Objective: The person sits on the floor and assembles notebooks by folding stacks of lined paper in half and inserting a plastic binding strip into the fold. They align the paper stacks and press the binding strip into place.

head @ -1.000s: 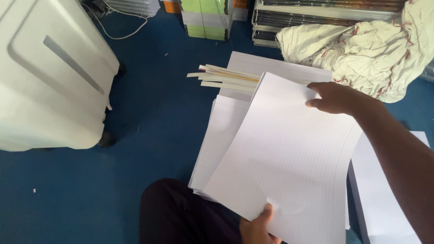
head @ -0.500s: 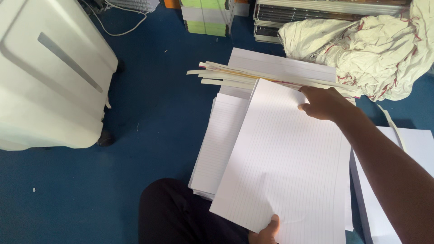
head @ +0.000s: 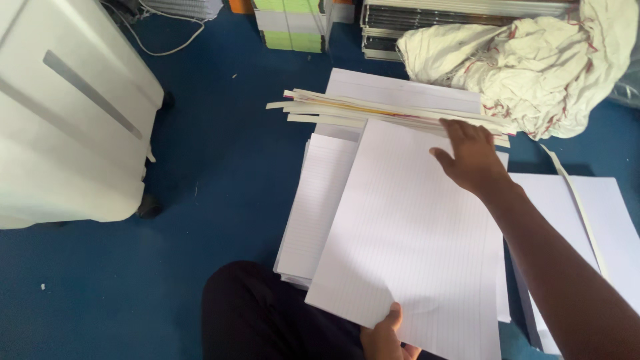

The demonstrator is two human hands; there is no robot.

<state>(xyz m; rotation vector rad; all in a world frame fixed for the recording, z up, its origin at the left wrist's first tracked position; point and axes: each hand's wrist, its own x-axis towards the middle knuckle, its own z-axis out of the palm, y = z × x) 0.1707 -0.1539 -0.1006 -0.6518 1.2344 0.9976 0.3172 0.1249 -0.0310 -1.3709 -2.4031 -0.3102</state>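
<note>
Item: white appliance [head: 67, 113], large, rounded casing with a grey stripe, standing at far left on the blue floor [head: 220, 173]; a dark caster shows at its lower corner.

Item: white cable [head: 157, 43], looped on the floor above the appliance.

Item: stack of green and white books [head: 290, 27], top centre, beside a stack of dark-edged ones to its right.

Item: dark-clothed knee [head: 267, 313], bottom centre, the person's own.

Item: pile of lined white paper [head: 317, 200], lying flat on the floor just above the knee.

Item: lined sheet [head: 413, 247], large, white, lying slanted over the pile. Left hand [head: 387, 337] grips its lower edge, thumb on top of the paper, fingers hidden beneath. Right hand [head: 473, 157] rests on its upper right corner, fingers spread and flat, not closed on anything.

Item: bundle of cream paper strips [head: 373, 110], long and narrow, lying across another white stack just above the sheet; the right hand's fingertips are near its right end.

Item: crumpled cream cloth [head: 533, 60] with red marks, upper right.

Item: further white sheets [head: 613, 220], right edge, under the right forearm, with one loose strip lying across them.
</note>
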